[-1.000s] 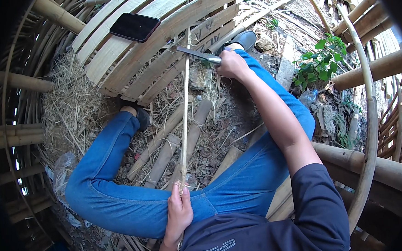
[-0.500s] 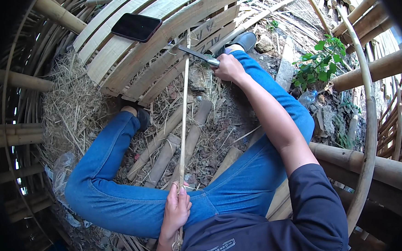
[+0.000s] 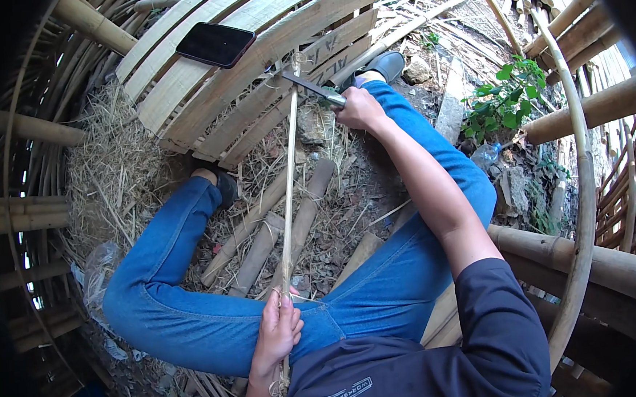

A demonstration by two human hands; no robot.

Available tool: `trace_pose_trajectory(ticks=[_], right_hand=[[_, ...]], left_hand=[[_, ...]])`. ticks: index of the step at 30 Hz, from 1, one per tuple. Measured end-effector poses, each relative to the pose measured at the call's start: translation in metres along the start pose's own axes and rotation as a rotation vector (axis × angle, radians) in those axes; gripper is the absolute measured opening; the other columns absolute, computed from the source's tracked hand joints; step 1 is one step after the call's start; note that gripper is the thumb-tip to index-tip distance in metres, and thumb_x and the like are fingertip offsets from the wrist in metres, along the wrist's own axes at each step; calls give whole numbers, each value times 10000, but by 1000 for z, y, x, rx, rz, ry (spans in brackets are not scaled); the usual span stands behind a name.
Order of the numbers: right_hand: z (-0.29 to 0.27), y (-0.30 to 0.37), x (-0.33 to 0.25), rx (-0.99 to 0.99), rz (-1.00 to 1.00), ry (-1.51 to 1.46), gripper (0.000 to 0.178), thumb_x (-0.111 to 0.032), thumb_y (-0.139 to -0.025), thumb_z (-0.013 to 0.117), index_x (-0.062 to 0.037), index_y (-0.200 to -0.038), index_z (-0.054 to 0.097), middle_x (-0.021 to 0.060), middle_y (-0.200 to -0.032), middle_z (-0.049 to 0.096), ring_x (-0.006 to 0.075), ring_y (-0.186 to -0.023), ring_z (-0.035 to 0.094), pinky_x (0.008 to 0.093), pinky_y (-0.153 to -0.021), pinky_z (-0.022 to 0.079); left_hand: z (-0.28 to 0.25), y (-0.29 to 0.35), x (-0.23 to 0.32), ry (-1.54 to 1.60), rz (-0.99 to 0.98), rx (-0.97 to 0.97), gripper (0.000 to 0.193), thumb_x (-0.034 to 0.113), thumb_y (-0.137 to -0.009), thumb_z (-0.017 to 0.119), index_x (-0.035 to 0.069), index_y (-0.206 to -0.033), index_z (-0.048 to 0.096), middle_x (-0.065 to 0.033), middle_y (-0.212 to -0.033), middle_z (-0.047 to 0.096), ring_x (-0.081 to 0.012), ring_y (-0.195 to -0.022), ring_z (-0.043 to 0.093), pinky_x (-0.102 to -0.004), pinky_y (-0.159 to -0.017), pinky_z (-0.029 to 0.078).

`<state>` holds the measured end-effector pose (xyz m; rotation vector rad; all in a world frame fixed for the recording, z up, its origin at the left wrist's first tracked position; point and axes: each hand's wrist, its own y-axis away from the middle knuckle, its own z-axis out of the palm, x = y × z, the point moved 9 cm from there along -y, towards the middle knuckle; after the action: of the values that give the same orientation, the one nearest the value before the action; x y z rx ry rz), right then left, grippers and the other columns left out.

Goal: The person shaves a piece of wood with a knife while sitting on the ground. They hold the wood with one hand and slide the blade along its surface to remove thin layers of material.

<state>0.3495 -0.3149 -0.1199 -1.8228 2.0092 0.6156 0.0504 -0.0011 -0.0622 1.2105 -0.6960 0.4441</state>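
Note:
A long, pale bamboo strip [image 3: 290,175] runs from my lap up toward a slatted wooden crate. My left hand [image 3: 279,324] is closed around its near end, above my thigh, where thin shavings curl off. Farther out, my right hand [image 3: 361,109] grips the handle of a knife [image 3: 316,91]. The dark blade lies across the strip near its far end, close to the crate's side. Curled fibres bunch up on the strip just beyond the blade. The strip's far tip is hard to make out against the crate.
On top of the wooden crate [image 3: 252,75] lies a black phone [image 3: 216,44]. Cut bamboo pieces [image 3: 261,254] and straw litter the ground between my legs. Bamboo poles [image 3: 580,262] stand at the right, near a green plant [image 3: 508,98] and a plastic bottle [image 3: 486,156].
The knife blade has shifted very slightly toward my left along the strip, and fibres now bunch beyond it. The left hand stays nearly where it was.

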Motion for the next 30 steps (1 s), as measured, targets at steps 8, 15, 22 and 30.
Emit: trace_pose_trajectory(ticks=[8, 15, 22, 30], right_hand=[[-4, 36, -18, -88, 14, -71, 307, -272, -794, 672, 12, -907, 693, 275, -865, 667, 403, -870, 664, 460, -813, 527], [-5, 100, -67, -421, -64, 8, 336, -308, -796, 702, 27, -806, 684, 263, -812, 674, 388, -827, 675, 445, -787, 536], [-4, 104, -51, -221, 6, 54, 242, -213, -753, 647, 8, -834, 703, 264, -815, 670, 410, -818, 666, 466, -790, 535], [-18, 109, -38, -27, 33, 121, 225, -150, -709, 630, 11, -856, 688, 277, -841, 655, 418, -826, 651, 487, -798, 525]], left_hand=[[2, 1, -1, -57, 78, 23, 223, 305, -1058, 361, 107, -1117, 444, 69, -578, 293, -19, -443, 248, -194, -395, 210], [1, 3, 25, -630, 468, 237, 252, 259, -1027, 443, 10, -1049, 478, -98, -648, 525, -207, -545, 521, -377, -511, 387], [5, 9, 34, -784, 367, 341, 285, 200, -999, 443, -19, -1179, 462, -277, -742, 595, -498, -715, 562, -561, -631, 419], [10, 11, 37, -891, 472, 393, 347, 184, -993, 455, -84, -1214, 466, -297, -657, 584, -481, -661, 595, -543, -564, 444]])
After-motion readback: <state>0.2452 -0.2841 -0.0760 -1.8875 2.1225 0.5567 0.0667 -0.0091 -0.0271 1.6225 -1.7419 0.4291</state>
